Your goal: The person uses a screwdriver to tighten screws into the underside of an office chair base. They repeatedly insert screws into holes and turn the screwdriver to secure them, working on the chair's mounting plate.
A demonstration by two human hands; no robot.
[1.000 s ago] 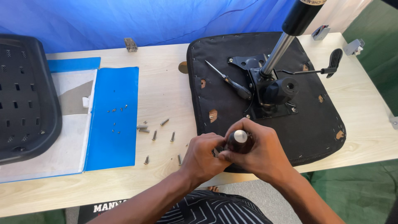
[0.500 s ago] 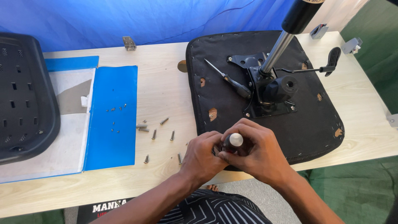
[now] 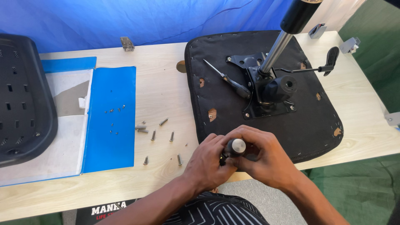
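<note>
A black tool handle with a round silver end cap is clasped between the left hand and the right hand, fingers of both closed around it, at the near edge of the wooden table. Just beyond the grip lies the upturned black chair seat, with a screwdriver resting on it farther off. Loose screws are scattered just left of the grip.

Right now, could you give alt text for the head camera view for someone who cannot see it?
Both hands, left hand and right hand, grip a black tool with a silver cap at the near edge of an upturned black chair seat on a wooden table, with loose screws and a screwdriver nearby.
</note>
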